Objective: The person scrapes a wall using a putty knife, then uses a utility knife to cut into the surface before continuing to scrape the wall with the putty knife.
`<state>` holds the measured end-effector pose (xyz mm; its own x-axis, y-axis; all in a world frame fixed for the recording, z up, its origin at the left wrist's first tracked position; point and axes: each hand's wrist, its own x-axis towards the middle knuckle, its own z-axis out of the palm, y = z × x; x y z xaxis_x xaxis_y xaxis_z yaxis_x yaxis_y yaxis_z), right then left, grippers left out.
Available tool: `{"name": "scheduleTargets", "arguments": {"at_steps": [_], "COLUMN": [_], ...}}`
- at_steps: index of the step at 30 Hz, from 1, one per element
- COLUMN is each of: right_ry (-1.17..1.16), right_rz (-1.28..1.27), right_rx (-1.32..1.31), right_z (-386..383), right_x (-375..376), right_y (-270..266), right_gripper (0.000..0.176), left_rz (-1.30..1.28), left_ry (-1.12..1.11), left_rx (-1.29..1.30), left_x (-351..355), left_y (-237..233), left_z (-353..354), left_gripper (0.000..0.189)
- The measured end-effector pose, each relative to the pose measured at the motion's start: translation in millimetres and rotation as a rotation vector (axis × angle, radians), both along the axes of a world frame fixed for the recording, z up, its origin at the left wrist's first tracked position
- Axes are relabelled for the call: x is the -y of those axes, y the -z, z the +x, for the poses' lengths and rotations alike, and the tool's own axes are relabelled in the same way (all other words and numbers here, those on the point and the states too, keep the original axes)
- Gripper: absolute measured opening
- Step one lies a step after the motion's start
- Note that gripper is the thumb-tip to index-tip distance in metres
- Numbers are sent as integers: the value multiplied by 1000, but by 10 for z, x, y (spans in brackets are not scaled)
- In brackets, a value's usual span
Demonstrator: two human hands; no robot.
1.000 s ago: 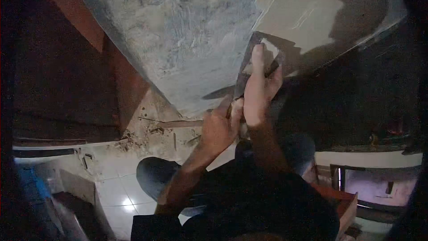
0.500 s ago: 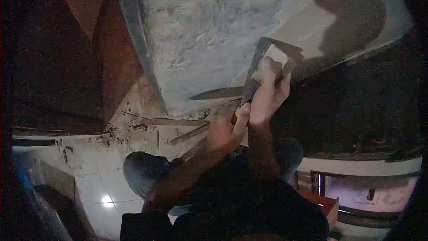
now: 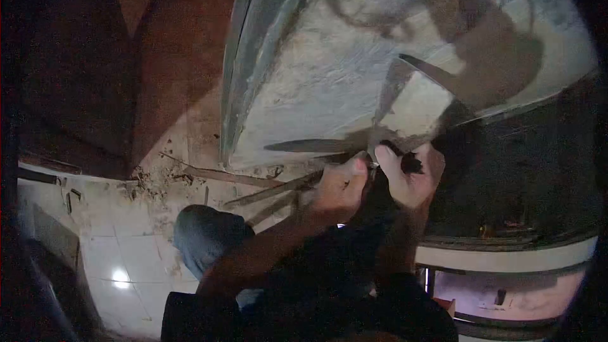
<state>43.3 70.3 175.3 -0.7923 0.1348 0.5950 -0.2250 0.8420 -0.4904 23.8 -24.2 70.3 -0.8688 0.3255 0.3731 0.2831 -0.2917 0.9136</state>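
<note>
A flat plate with a pale patch and dark edges lies against the rough grey-white panel. My right hand grips its near end, thumb on top and fingers curled at the right. Close beside it on the left, my left hand is closed around the plate's dark handle end, which is mostly hidden by the fingers. Left of the plate, a dark pointed shape crosses the panel's lower part; whether it is a blade or a shadow I cannot tell.
Debris and thin strips lie on the pale tiled floor at the left. My bent knee is below. A reddish-brown surface stands left of the panel, and a dark surface extends to the right.
Both hands and the plate have shifted right. My right hand has slid down from the plate's face to its near end, uncovering the pale patch. The view has turned slightly.
</note>
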Motion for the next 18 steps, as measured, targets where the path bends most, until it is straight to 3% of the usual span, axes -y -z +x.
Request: {"name": "scheduleTargets", "arguments": {"at_steps": [2,3,4,6,7,8,10,14,16,17,18], "right_ry": [0,37,27,28,47,36,-84,75,238,209,209], "right_rz": [124,3,17,81,79,87,-21,118,172,-71,-72], "right_rx": [130,318,329,490,494,498,393,348,404,469,465], "right_z": [132,225,281,357,356,403,507,521,710,780,809], "right_x": [20,-25,-75,-129,36,-24,-230,-316,-354,-345,-383], "right_y": [-48,-69,-56,-35,-146,-86,67,-106,-260,-319,-341], "right_gripper": [24,28,28,28,26,26,22,23,22,26,26], "left_rz": [16,-41,-27,-6,155,160,-284,-163,-128,-77,-78], "left_ry": [131,181,170,216,160,146,356,327,138,90,91], "left_rx": [22,89,100,-47,-249,-245,-364,-88,-75,-50,-53], "left_x": [-35,20,-24,-96,-35,-51,-108,-59,8,62,145], "left_y": [10,-133,-75,21,-61,-31,41,-72,-122,-153,-182], "left_z": [26,16,36,82,87,101,115,-48,-81,-95,-161], "left_gripper": [35,37,37,40,40,40,42,41,42,33,33]}}
